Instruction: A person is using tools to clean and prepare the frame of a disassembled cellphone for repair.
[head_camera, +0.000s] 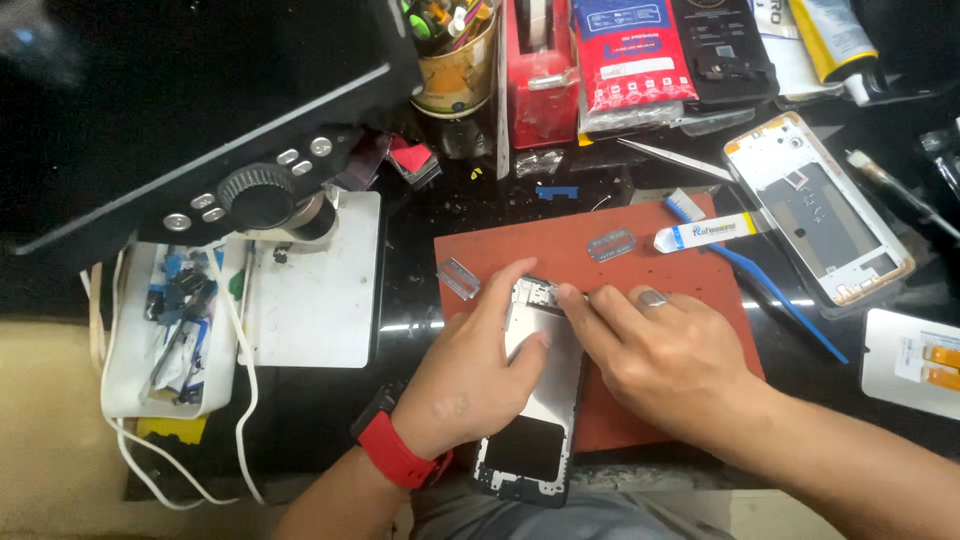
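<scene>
An opened phone body (540, 400) with a silver inner plate lies lengthwise on a red-brown work mat (690, 260). My left hand (470, 375), with a red watch band at the wrist, presses on the phone's left side, index finger reaching toward its top edge. My right hand (660, 350), a ring on one finger, rests over the phone's upper right, fingertips pinched at the top edge near the camera area. Whether a small tool sits in those fingers is hidden.
Two razor blades (459, 277) (611, 244) lie on the mat. A blue plastic pry tool (750, 275), a glue tube (705, 232), and a white phone frame (820, 220) sit at right. A microscope stand (310, 280), parts tray (170, 330) and white cable are at left.
</scene>
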